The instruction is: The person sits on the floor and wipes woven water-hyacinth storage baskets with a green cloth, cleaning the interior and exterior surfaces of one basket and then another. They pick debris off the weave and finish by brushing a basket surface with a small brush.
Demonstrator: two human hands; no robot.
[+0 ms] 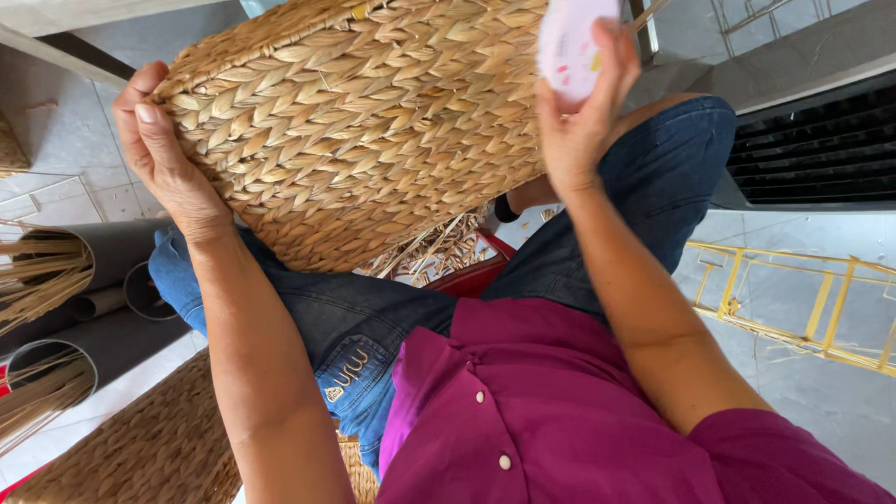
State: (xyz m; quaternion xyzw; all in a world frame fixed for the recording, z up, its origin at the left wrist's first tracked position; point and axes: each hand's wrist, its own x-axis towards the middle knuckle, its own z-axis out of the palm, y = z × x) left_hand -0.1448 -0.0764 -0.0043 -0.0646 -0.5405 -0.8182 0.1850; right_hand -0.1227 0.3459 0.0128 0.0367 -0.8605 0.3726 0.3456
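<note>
A large woven straw basket (364, 121) rests across my lap, its braided side facing me. My left hand (159, 154) grips the basket's left edge, thumb on the weave. My right hand (579, 103) is at the basket's right side and holds a small round pale pink object (571, 42) between thumb and fingers. I sit in blue jeans and a magenta shirt.
Grey tubes (112, 247) stuffed with straw stalks lie at the left. Another woven piece (149, 448) sits at the lower left. A yellow metal frame (793, 299) lies on the tiled floor at the right. Loose straw and something red (471, 275) show between my knees.
</note>
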